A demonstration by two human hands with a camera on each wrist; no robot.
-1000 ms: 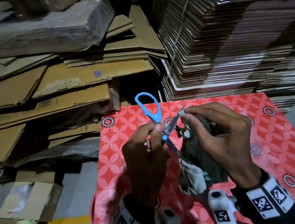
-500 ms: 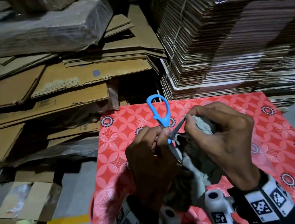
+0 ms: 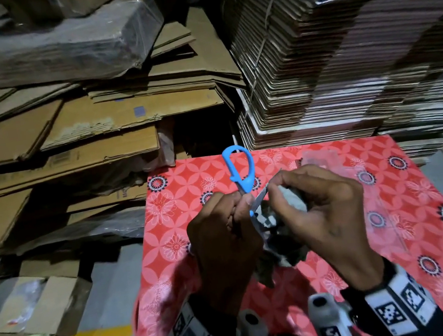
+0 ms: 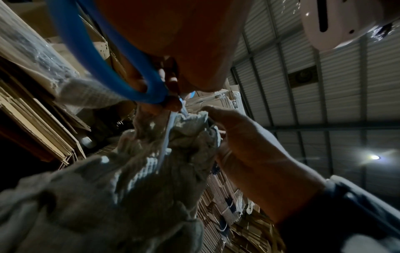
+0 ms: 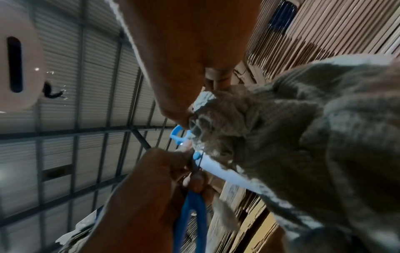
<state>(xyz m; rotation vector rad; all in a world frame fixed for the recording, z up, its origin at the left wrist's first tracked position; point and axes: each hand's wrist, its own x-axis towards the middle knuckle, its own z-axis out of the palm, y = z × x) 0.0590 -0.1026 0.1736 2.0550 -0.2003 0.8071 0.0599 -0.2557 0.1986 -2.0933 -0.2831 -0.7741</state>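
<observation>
Flattened cardboard stacks (image 3: 343,59) are standing just beyond red patterned table (image 3: 412,209). Above table middle, we are bunching grey cloth (image 3: 293,199) in right hand (image 3: 328,217), fingers curling round it. Left hand (image 3: 221,244) is gripping blue-handled scissors (image 3: 246,184), blades touching cloth top.

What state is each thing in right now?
scissors: open, one handle loop free, blade against the grey cloth.
grey cloth: crumpled, bunched in the right hand.
left hand: grips the scissors.
right hand: pinches the grey cloth.
table cover: spread flat.
cardboard: flattened, stacked.
</observation>
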